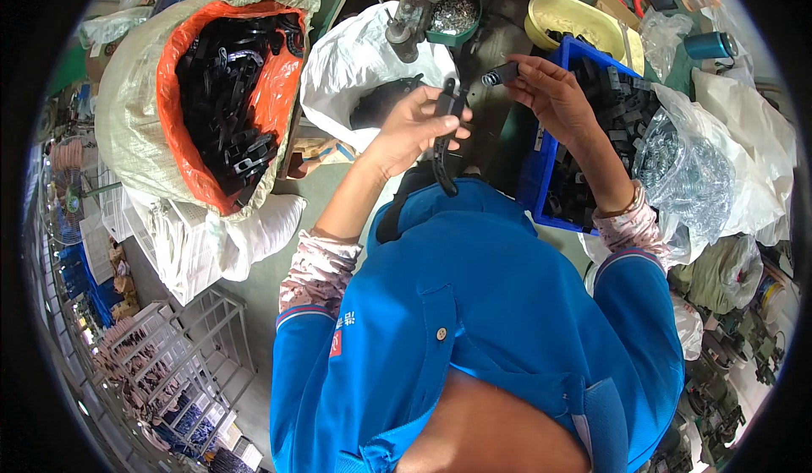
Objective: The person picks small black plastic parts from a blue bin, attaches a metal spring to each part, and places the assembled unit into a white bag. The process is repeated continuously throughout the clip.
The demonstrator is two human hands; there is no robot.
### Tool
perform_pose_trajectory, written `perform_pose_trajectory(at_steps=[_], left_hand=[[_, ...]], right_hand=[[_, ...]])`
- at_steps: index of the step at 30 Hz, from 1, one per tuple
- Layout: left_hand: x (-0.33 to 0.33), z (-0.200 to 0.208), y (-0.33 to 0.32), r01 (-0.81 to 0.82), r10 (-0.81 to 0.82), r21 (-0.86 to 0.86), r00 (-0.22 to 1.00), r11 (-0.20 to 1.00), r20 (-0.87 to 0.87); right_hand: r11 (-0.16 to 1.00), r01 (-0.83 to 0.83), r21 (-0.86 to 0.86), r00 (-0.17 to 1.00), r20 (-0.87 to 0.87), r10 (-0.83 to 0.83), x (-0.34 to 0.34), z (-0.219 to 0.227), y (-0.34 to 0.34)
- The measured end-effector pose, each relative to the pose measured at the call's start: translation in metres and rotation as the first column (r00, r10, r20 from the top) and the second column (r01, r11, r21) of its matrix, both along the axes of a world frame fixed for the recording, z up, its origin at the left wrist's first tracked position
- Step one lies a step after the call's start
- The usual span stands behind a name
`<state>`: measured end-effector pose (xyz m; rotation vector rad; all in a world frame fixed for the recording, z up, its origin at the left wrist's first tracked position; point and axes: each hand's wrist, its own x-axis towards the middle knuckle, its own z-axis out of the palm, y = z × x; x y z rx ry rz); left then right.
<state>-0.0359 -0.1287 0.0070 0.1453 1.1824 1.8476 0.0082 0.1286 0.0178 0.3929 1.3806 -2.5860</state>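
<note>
My left hand [416, 131] is closed around a long, curved black plastic handle [442, 167], which hangs roughly upright in front of my body. Pinched in the fingertips of my right hand [554, 92] is a small black block [507, 72]. A metal coil spring [491, 78] sticks out of its end toward the handle, and the two pieces are apart. To the right, under my right wrist, a blue crate [531, 173] holds many small black blocks [617, 92]. A clear plastic bag of springs [685, 164] lies against its right side.
On the left stands a woven sack [135, 92] with an orange liner [173, 109], full of black parts. Behind my left hand is a white sack [330, 76] with dark parts inside. A metal fixture [408, 33], a green tub of small metal pieces [457, 16] and a yellow basin [575, 16] stand beyond.
</note>
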Motion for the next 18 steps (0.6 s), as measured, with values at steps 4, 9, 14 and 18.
perform_pose_trajectory(at_steps=[4, 9, 14, 18], left_hand=[[0.009, 0.007, 0.007, 0.006, -0.017, -0.116, 0.995, 0.993, -0.097], [0.010, 0.008, 0.007, 0.036, -0.036, -0.020, 0.999, 0.999, 0.003], [0.012, 0.008, 0.007, 0.005, -0.005, -0.007, 1.000, 1.000, 0.021], [0.015, 0.006, 0.007, 0.005, -0.005, -0.007, 1.000, 1.000, 0.022]], right_hand=[[0.990, 0.003, 0.143, 0.999, -0.037, 0.002, -0.004, 0.014, -0.010], [0.971, -0.039, 0.236, 0.993, -0.099, 0.064, -0.011, 0.006, -0.009], [0.920, -0.098, 0.380, 0.974, -0.153, 0.167, -0.015, 0.007, -0.011], [0.888, -0.131, 0.441, 0.956, -0.179, 0.231, -0.017, 0.004, -0.012]])
